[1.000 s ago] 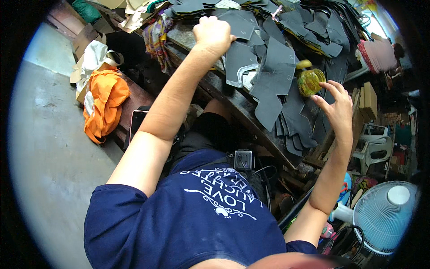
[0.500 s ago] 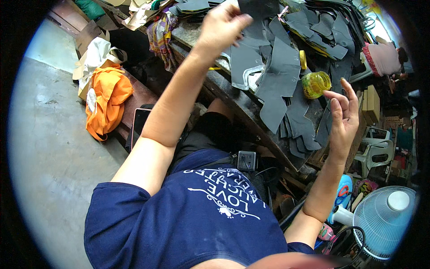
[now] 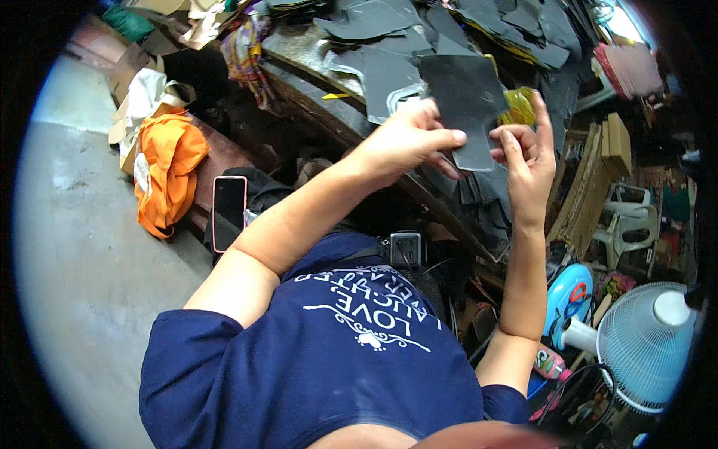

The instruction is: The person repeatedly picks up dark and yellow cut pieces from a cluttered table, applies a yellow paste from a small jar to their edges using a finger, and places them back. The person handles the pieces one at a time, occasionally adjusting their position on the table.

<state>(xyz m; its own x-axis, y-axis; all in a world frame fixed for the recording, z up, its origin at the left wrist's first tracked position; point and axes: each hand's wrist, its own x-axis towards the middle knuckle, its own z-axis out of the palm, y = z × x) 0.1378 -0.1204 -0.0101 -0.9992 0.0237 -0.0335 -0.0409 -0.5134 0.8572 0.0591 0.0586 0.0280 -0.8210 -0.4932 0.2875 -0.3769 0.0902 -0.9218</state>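
Pinches with the partly closed left hand (image 3: 404, 142) the left edge of a dark grey cut sheet (image 3: 464, 97) over the counter (image 3: 295, 46); curls the right hand (image 3: 529, 161) halfway at the right edge, raising an index finger near a yellow jar (image 3: 517, 108); cannot tell if gripping.

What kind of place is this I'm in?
Probably a small workshop: dark pieces cut to shape lie in overlapping piles on a worn workbench, and a fan stands nearby. The exact trade is hard to tell.
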